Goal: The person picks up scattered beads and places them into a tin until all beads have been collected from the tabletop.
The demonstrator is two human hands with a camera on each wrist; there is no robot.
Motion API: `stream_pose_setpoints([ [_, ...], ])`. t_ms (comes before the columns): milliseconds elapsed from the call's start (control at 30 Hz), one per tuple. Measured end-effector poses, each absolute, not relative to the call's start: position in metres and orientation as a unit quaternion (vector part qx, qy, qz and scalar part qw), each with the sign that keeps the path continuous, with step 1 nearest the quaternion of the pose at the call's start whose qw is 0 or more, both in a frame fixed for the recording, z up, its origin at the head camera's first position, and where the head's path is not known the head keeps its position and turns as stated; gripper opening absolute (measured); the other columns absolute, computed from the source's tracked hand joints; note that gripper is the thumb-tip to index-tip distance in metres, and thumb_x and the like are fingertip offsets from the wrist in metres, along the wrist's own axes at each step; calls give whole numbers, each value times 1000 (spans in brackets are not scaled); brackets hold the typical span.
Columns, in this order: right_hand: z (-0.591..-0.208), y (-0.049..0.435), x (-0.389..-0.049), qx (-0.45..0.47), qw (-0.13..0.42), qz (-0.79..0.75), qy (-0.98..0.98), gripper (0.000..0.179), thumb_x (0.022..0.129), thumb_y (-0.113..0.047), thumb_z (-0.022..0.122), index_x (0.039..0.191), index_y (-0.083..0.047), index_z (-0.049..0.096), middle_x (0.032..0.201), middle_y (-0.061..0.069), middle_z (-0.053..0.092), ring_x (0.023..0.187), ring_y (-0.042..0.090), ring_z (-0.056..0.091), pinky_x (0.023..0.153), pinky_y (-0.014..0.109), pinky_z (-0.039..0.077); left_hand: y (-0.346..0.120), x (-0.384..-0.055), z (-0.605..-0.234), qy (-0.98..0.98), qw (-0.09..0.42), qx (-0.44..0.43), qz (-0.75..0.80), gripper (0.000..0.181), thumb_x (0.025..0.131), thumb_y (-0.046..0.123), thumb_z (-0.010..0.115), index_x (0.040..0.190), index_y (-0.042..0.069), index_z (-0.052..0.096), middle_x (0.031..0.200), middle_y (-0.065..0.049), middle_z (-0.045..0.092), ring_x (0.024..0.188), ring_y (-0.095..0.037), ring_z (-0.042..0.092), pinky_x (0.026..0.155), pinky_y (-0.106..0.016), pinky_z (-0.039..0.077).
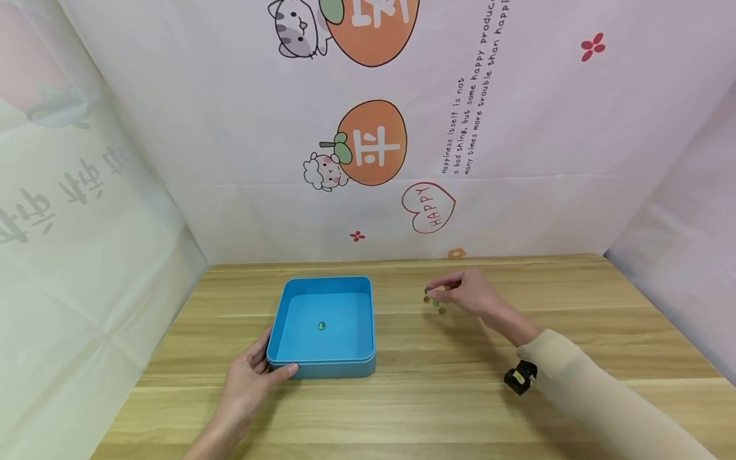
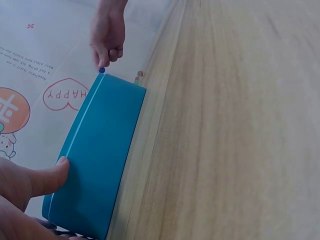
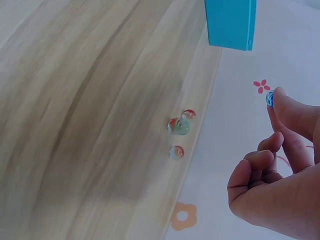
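Observation:
A shallow blue square box (image 1: 339, 370) stands open-topped on the table, one greenish glass marble (image 1: 322, 326) on its floor. My left hand (image 1: 244, 383) grips the box's near left corner, thumb on the front wall and fingers along the left side. To the right of the box, my right hand (image 1: 468, 295) pinches a blue marble (image 3: 270, 98) between thumb and index finger, the other fingers curled in. The right wrist view shows that marble raised off the wood. Below this hand lie several clear marbles with orange and green inside, including an orange one (image 3: 176, 152).
The wooden table (image 1: 402, 415) ends at a white printed cloth (image 1: 259, 217) at the back, with more cloth on both sides. A small black device (image 1: 520, 377) is at the right sleeve (image 1: 609, 396).

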State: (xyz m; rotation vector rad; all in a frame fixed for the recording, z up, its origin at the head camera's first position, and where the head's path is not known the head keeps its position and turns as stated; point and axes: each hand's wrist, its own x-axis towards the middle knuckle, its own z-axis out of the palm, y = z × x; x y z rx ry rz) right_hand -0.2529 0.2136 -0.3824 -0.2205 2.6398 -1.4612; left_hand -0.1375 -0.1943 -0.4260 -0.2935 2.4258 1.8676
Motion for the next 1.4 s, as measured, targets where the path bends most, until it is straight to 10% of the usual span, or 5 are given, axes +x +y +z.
stream_pose_setpoints([
  [1400, -365, 133, -257, -122, 77, -499, 855, 14, 95, -20, 82, 105, -11, 85, 88, 6, 61, 82, 24, 51, 68, 32, 40, -194, -138, -427, 786, 32, -99, 609, 101, 88, 10, 88, 166, 3, 26, 167, -27, 25, 152, -45, 29, 114, -49, 40],
])
